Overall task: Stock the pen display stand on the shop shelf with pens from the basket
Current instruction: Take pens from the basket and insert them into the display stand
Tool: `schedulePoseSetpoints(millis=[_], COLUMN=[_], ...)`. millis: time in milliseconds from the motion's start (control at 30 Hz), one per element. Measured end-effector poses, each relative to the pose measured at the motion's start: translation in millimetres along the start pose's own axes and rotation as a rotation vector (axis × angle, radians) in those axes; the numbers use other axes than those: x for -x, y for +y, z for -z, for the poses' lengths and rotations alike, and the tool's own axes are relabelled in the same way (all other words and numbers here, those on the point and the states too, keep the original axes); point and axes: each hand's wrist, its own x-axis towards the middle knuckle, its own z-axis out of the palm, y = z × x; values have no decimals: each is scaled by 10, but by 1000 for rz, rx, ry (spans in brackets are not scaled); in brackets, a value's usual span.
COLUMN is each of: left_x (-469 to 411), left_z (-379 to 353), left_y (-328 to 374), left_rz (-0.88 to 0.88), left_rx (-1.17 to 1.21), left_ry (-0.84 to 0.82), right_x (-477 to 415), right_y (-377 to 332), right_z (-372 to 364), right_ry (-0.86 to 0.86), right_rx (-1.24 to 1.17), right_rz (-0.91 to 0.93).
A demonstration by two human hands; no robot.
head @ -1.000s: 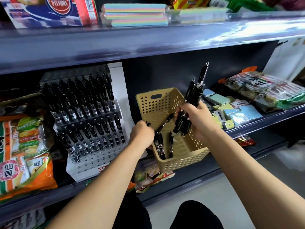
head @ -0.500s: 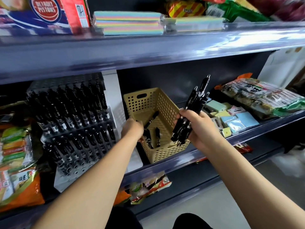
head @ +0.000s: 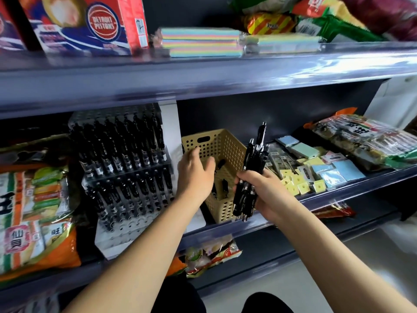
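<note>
Here we see the middle shelf (head: 352, 185) crowded: snack bags (head: 33, 213) at its left end, packs of sticky notes (head: 316, 170) toward its right. Between them, at the front edge, stands a tan perforated basket (head: 217, 143) with a few black pens (head: 223, 185) loose inside. Just left of it the pen display stand (head: 126, 159) leans back, its upper rows full, its lowest holes bare. The left hand (head: 195, 175) hovers open over the basket's left rim, hiding part of it. The right hand (head: 266, 195) grips a bundle of pens (head: 253, 163) upright before the basket's right side. On the upper shelf (head: 225, 79) we read "DETROIT PISTONS" on a box (head: 101, 23), beside rainbow paper pads (head: 200, 41); the bags show 仙貝.
</note>
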Motion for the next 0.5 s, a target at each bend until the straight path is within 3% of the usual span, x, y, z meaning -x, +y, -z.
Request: schedulePoseSetpoints(millis=[67, 200, 300, 500], left_x=[98, 267, 357, 532], left_z=[101, 276, 404, 668], left_y=[82, 193, 180, 58], left_rz=[-16, 185, 181, 168], left_rx=[229, 647, 741, 808], left_ry=[-106, -274, -306, -215], right_x=[65, 257, 384, 530], right_y=[32, 91, 145, 166], right_z=[-64, -228, -347, -533], right_ry=[-61, -283, -372, -424], right_rx=[62, 188, 206, 257], right_rz=[-41, -143, -196, -205])
